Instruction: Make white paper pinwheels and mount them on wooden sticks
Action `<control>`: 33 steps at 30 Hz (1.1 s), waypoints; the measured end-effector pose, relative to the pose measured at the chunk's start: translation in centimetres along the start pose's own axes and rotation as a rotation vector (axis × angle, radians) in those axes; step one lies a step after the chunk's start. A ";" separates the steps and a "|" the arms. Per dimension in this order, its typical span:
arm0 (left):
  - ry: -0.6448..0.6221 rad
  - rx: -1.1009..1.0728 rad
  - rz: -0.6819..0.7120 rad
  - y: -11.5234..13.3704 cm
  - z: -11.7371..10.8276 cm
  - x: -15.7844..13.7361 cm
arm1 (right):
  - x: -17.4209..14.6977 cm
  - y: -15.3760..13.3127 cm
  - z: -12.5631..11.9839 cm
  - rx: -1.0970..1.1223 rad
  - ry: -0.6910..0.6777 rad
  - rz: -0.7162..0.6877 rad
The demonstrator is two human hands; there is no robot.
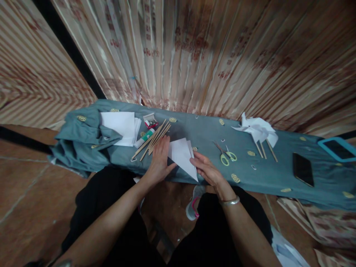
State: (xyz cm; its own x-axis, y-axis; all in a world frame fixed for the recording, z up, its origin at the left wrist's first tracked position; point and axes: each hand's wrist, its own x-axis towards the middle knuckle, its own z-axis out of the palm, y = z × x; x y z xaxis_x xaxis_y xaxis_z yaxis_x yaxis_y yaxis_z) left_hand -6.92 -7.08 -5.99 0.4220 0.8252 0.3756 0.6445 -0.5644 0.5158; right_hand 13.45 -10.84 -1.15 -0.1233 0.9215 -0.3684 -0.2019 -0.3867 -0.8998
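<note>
A white sheet of paper (pixel 182 154), folded into a triangle with its layers slightly apart at the right, lies between my hands near the table's front edge. At its left edge, my left hand (pixel 159 159) holds it with straight fingers on the far side and the thumb by the lower edge. My right hand (pixel 207 168) grips the right edge between fingers and thumb; the thumb is partly hidden. Several thin wooden sticks (pixel 152 140) lie just beyond my left fingers. Scissors (pixel 224 152) with light green handles rest to the right of my right hand.
A stack of white paper (pixel 119 126), a glue stick (pixel 145 137) and an open small box of metal pieces (pixel 150 121) are at left. White paper pinwheels (pixel 257 129) on sticks, a black phone (pixel 303 169) and a blue-framed object (pixel 338 149) lie at right on the green cloth (pixel 191 124).
</note>
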 end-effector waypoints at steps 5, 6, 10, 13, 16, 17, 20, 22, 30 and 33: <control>0.004 -0.007 -0.005 0.0 0.3 0.4 | 0.6 0.6 0.4 0.062 0.012 0.029; 0.007 -0.013 0.003 0.2 0.3 0.5 | 0.9 0.9 0.4 0.069 0.043 0.036; 0.046 -0.050 0.053 1.2 -0.1 0.8 | 1.3 1.5 0.2 0.054 0.124 0.029; 0.068 -0.056 0.101 2.3 -0.9 1.0 | 1.2 1.3 -0.5 0.053 0.230 -0.033; 0.080 -0.024 0.181 3.2 -1.9 1.1 | 1.3 1.3 -1.6 0.053 0.398 -0.142; 0.064 -0.003 0.203 3.4 -2.1 1.1 | 1.4 1.4 -2.0 0.046 0.445 -0.177; -0.007 0.049 0.262 3.5 -2.4 1.2 | 1.7 2.4 -3.0 0.006 0.504 -0.247; -0.042 0.060 0.291 3.3 -2.0 1.2 | 1.6 3.2 -3.6 -0.044 0.472 -0.253; -0.117 0.102 0.312 1.8 -0.4 0.1 | -2.5 3.4 -4.6 -1.214 0.520 -0.578; -0.127 0.106 0.330 1.4 -0.6 -0.7 | -3.3 3.4 -3.7 -1.567 0.358 -0.679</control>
State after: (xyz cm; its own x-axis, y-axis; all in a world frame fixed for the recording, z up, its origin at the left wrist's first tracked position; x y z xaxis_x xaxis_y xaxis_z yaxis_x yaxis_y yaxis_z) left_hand -6.69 -8.49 -5.12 0.6898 0.5994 0.4061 0.5200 -0.8005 0.2981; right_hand 16.77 -15.05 -3.82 -0.1763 0.9366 0.3029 0.9547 0.2376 -0.1789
